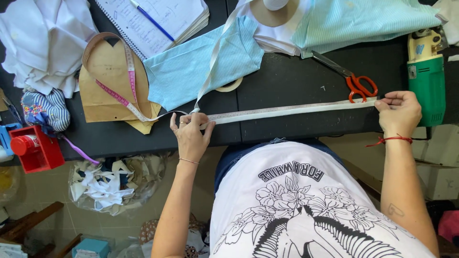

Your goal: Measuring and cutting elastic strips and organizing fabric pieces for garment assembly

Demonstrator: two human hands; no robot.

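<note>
Hands pinching white strip taut along table edge, left hand, right hand, scissors just behind.

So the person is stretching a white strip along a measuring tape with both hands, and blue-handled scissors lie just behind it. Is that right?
Not quite: the scissors have orange-red handles, not blue. The head view shows the left hand and right hand stretching the white strip along the measuring tape.

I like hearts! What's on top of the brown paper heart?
A pink measuring tape loops over the brown paper heart pattern. The blue striped fabric overlaps its right edge, hiding that part. White cloth lies at its left edge.
</note>
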